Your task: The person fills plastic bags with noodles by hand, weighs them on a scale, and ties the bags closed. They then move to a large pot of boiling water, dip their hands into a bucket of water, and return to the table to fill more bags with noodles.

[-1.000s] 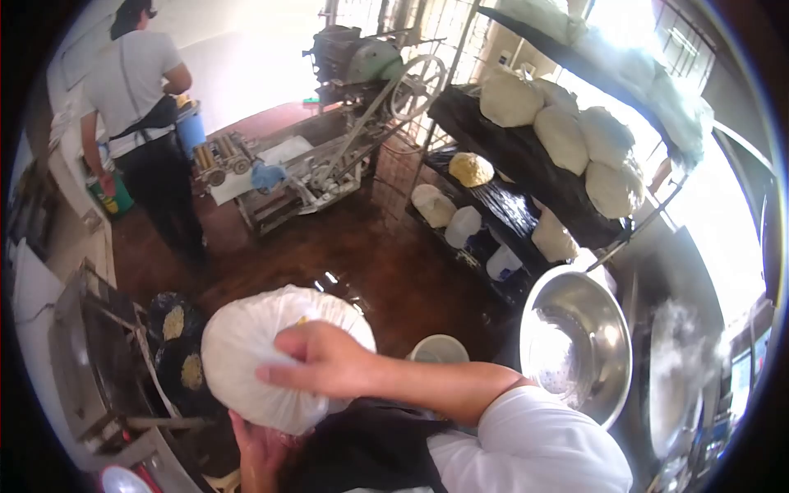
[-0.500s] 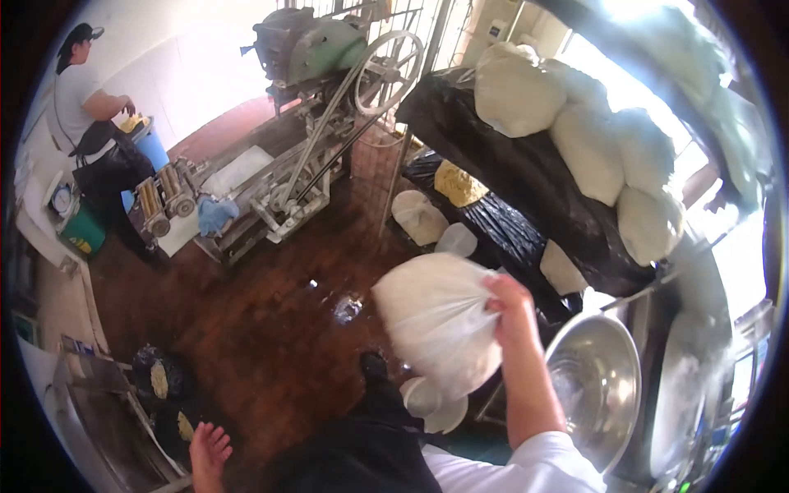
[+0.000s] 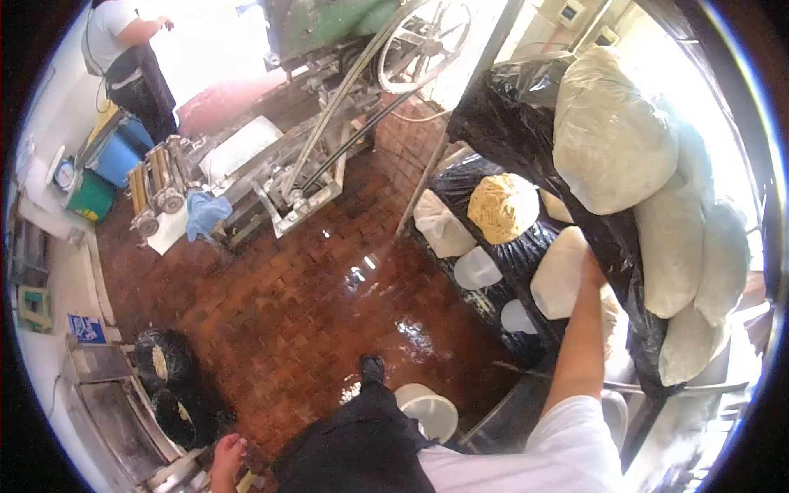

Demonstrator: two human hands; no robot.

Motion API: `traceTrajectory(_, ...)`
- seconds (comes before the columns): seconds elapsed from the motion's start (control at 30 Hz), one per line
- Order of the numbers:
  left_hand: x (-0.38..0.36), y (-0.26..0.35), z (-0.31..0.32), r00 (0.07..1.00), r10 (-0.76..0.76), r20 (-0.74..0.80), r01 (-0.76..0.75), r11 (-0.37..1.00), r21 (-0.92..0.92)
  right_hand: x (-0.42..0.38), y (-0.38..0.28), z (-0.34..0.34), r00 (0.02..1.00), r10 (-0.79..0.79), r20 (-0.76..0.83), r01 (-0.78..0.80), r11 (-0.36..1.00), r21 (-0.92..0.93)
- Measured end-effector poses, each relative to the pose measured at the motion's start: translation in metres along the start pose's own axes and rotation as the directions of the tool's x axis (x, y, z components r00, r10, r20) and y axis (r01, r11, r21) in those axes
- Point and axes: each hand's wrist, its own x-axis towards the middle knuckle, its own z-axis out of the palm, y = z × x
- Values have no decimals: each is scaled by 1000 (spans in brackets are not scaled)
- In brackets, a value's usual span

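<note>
On the right, my right hand (image 3: pixel 591 268) reaches under the upper shelf's black plastic and grips a filled white plastic bag (image 3: pixel 560 275). The bag rests on the lower shelf, its contents pale. Most of that hand's fingers are hidden behind the bag and in shadow. Another pale bag (image 3: pixel 613 322) sits just below my forearm. A yellow dough-like mass (image 3: pixel 503 208) lies farther along the same shelf. Low at the left, my left hand (image 3: pixel 229 454) hangs over the floor, holding nothing, its fingers loosely bent and apart.
Large filled bags (image 3: pixel 612 131) crowd the upper shelf. Plastic tubs (image 3: pixel 477 269) stand along the lower shelf, and a white bucket (image 3: pixel 427 412) is by my foot. A belt-driven machine (image 3: pixel 329 123) stands ahead. Black bags (image 3: pixel 164 359) lie left. A person (image 3: pixel 136 66) stands far left.
My right hand has carried the white bag forward from in front of me onto the lower shelf. My left hand's spread fingers have relaxed. The view has shifted, and the metal bowl is mostly out of sight.
</note>
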Motion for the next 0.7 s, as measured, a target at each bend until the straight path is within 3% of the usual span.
traceTrajectory(0.03,3,-2,4,1000,-13,-17,11,994,-105,0,-33,1,996,-59,-62,62,997,41)
traceTrajectory(0.1,6,-14,14,998,-65,-22,62,993,-96,-23,-122,23,990,-82,-118,44,954,-295)
traceTrajectory(0.13,6,-22,15,993,-116,-37,113,991,-73,-22,-169,11,970,30,241,-35,999,16)
traceTrajectory(0.17,4,-30,15,992,-122,-35,119,990,-72,-12,-213,-9,810,25,585,-224,936,271)
traceTrajectory(0.23,-1,-42,13,991,-49,125,43,998,50,4,-274,-10,816,99,570,-127,992,10)
traceTrajectory(0.27,-13,-28,19,996,-27,87,28,1000,-8,15,-275,10,822,110,558,-122,992,-15)
traceTrajectory(0.37,-26,-29,23,999,-39,27,39,999,16,48,-208,155,795,86,601,25,984,-174)
traceTrajectory(0.43,-24,-48,22,990,-132,57,133,991,-16,37,-242,105,772,126,623,-188,982,34)
traceTrajectory(0.47,-21,-53,24,974,-214,81,219,973,-68,60,-172,224,976,-148,159,112,970,216)
traceTrajectory(0.5,-19,-50,26,972,-216,92,221,974,-45,81,-104,336,857,-373,-357,420,905,63)
traceTrajectory(0.57,-23,-49,29,944,-295,147,311,945,-102,64,-177,216,947,-298,118,317,925,-208)
traceTrajectory(0.6,-21,-51,26,933,-304,191,328,938,-109,53,-226,139,909,-234,345,352,873,-337)
traceTrajectory(0.63,-19,-39,24,937,-296,185,319,942,-108,57,-232,126,892,-203,404,335,897,-289)
traceTrajectory(0.7,-24,-2,26,946,-71,318,6,979,202,65,-199,114,916,-197,350,283,934,-216)
